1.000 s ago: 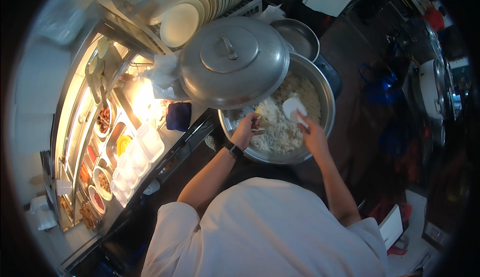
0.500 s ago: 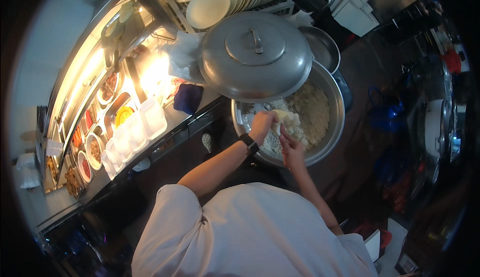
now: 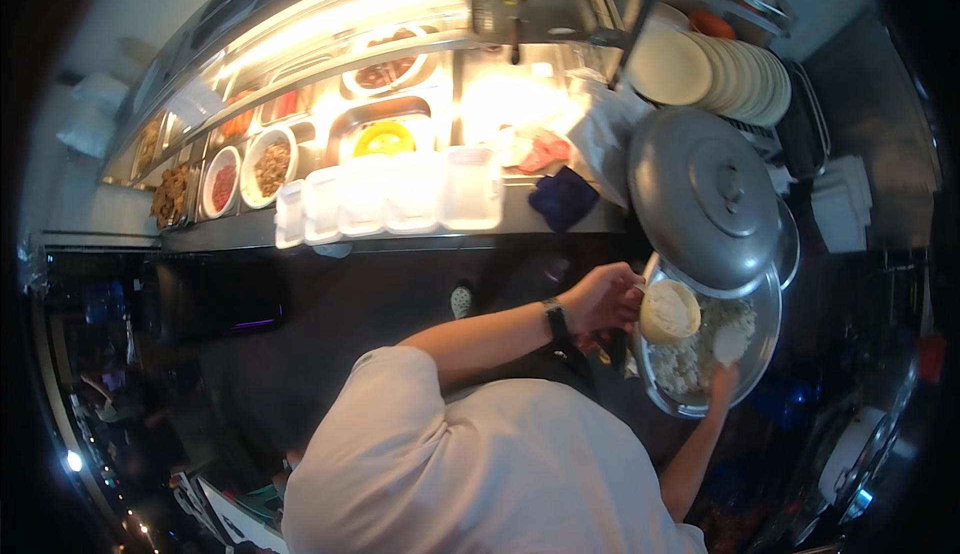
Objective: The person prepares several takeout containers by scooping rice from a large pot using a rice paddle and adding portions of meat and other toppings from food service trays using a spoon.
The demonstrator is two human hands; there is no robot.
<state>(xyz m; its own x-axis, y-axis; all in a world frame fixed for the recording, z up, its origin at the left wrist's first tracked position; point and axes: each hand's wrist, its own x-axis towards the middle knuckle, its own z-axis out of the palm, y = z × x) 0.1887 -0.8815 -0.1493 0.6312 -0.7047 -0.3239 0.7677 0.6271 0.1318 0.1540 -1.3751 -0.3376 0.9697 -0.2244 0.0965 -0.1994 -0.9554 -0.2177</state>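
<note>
My left hand (image 3: 602, 300) grips a small pale-yellow bowl (image 3: 650, 330) by its side, with white rice (image 3: 668, 306) inside. It is held over the left rim of a large metal pot (image 3: 772, 329) of cooked rice (image 3: 685, 366). Inside the pot's right side, my right hand (image 3: 724, 384) is closed around a white, flat-looking rice paddle (image 3: 733, 342), its blade over the rice. A big grey domed lid (image 3: 685, 204) lies tilted across the far part of the pot and hides what is under it.
Along the far side runs a brightly lit counter (image 3: 390, 244) with food trays and white plastic containers (image 3: 415, 194). A dark blue cloth (image 3: 563, 199) lies at its edge. Stacked plates (image 3: 725, 79) stand beyond the lid. A pan (image 3: 789, 244) sits behind the pot.
The view has turned left, so the counter now lies straight ahead and the pot at right. My hands have moved apart: the bowl is at the pot's left rim, the paddle at its right.
</note>
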